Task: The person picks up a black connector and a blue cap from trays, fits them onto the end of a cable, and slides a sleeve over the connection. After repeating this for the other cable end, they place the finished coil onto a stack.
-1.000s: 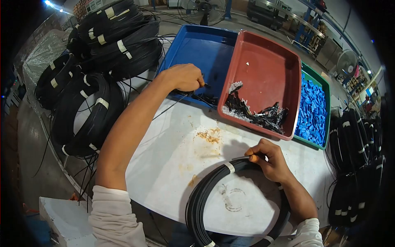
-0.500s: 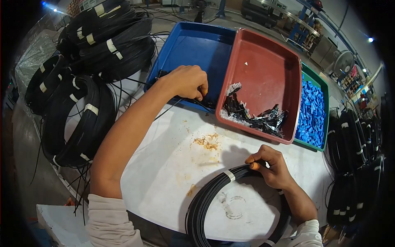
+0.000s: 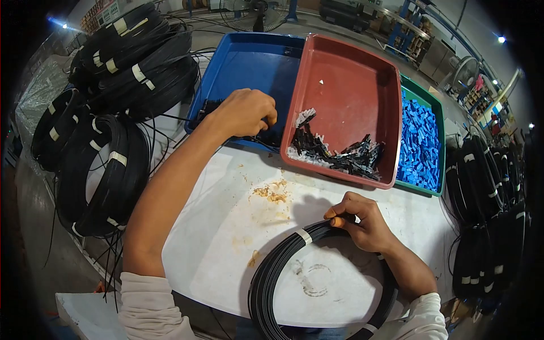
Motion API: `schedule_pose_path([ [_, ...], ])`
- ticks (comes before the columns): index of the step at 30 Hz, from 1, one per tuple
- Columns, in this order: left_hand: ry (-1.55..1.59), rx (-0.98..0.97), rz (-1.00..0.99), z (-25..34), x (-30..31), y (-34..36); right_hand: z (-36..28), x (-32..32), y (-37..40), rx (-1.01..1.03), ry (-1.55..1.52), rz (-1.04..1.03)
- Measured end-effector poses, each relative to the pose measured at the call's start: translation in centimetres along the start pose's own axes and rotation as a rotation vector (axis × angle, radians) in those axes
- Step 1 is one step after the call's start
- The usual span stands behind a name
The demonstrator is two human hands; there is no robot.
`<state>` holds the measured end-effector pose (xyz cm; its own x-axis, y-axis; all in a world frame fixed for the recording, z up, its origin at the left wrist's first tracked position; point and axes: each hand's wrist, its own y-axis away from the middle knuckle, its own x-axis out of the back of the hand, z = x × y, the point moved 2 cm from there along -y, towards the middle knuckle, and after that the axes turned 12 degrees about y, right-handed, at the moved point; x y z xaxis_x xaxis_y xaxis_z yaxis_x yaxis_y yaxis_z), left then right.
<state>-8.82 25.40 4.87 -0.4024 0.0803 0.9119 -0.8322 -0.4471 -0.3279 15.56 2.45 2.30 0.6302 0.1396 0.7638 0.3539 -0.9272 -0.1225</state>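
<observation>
Left of the left hand [image 3: 243, 113], a pile of spare coils [image 3: 102, 141] lies stacked off the counter [image 3: 226, 226] edge; they overlap too much to count

The left hand rests in the near corner of the blue tray [image 3: 249, 62], fingers curled tight into a fist over thin black strands [image 3: 207, 107]; whether one is caught inside cannot be told

Three trays stand side by side beyond the hands: the blue one, then a red tray [image 3: 351, 85] just right of the left hand with black clips [image 3: 340, 156] heaped along its near wall, then a green tray [image 3: 433, 107] full of blue pieces [image 3: 419, 141]

One coil [image 3: 272, 272] lies flat on the counter, a ring whose longer span runs from the right hand [image 3: 362, 221] back toward the person, its near arc cut off by the frame. The right hand pinches the far arc between thumb and fingers. Two white bands show on it, one [image 3: 304, 236] just left of that hand

Right of the right hand, more coils [image 3: 487, 198] hang in shadow
</observation>
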Motion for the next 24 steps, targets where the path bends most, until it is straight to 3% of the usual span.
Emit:
schedule_pose_path([
  [2, -0.181, 0.166, -0.221, 0.2, -0.5, -0.2, 0.0, 0.0, -0.1, 0.0, 0.009, -0.002],
  [5, 0.042, 0.285, -0.187, -0.5, 0.0, 0.2, -0.1, -0.1, 0.0, 0.002, 0.003, 0.0],
  [9, 0.042, 0.261, -0.173, -1.3, 0.1, 0.9, 0.0, 0.0, 0.0, 0.014, 0.001, 0.009],
  [12, 0.016, 0.219, -0.09, -1.4, 0.5, 1.3, 0.0, -0.1, 0.0, 0.021, -0.022, 0.024],
  [13, 0.153, 0.214, 0.023, -1.2, 1.0, 1.4, 0.1, -0.1, 0.1, 0.023, -0.022, 0.03],
  [17, 0.428, 0.24, 0.28, 3.1, 2.8, 1.8, 0.0, 0.3, 0.3, 0.055, 0.024, 0.294],
  [19, 0.503, 0.227, 0.306, 6.1, 2.7, 2.4, -0.4, 0.6, 0.3, 0.098, 0.049, 0.478],
  [22, 0.733, 0.124, 0.321, 9.9, 1.6, 3.5, -0.6, 0.6, 0.8, 0.126, 0.03, 0.556],
  [24, 0.708, 0.094, 0.322, 12.2, 1.3, 4.0, -1.1, 0.7, 1.2, 0.153, 0.026, 0.591],
])
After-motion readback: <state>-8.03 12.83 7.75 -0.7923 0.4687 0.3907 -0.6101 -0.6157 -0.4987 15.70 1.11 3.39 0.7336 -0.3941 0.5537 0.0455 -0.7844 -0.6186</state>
